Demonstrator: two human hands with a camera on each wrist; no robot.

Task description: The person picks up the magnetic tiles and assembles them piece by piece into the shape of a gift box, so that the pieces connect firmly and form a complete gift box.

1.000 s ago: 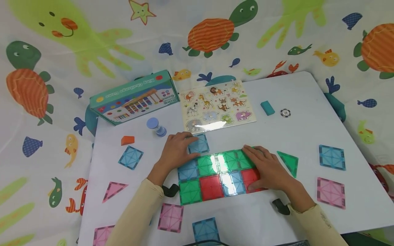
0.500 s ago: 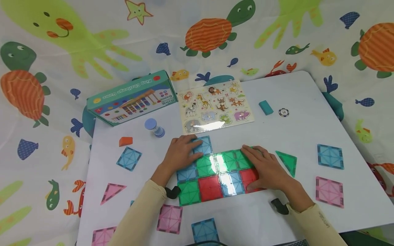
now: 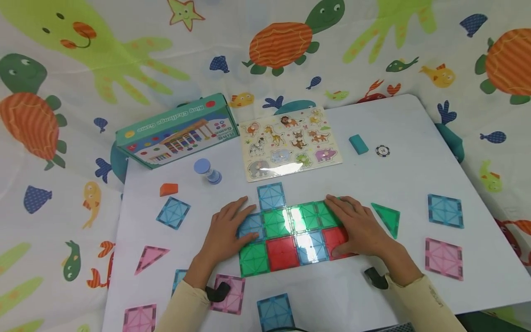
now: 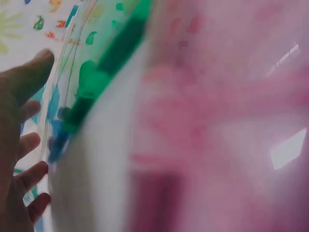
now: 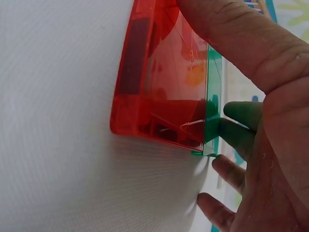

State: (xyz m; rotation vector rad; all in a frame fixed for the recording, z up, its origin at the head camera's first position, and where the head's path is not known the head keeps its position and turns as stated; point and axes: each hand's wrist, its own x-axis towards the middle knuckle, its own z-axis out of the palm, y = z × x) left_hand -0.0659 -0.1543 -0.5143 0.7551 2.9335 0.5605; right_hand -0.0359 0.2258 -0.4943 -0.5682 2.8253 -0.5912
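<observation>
Two rows of translucent magnetic tiles lie joined in a block in the head view, with a red tile [image 3: 283,253] and a green tile [image 3: 254,259] in the front row. Behind its left end, a blue magnetic tile [image 3: 271,196] lies flat against the back row. My left hand [image 3: 221,233] is at the block's left edge, fingers spread and thumb over the left blue tile [image 3: 251,224]. Across the right end rests my right hand [image 3: 365,228], with its thumb on another red tile [image 5: 166,82] and its fingertips at the back green tile [image 3: 327,214]. Neither hand grips anything.
Loose magnetic tiles lie around, including a pink square [image 3: 444,259], a blue square [image 3: 445,210] and a green triangle [image 3: 387,219]. An animal puzzle board [image 3: 290,143], a game box [image 3: 178,131], an hourglass-like blue timer [image 3: 208,171] and a teal block [image 3: 358,144] stand farther back.
My left hand slid the blue tile slightly right against the back row, then let it go and drew back left and toward me. My right hand stays in place.
</observation>
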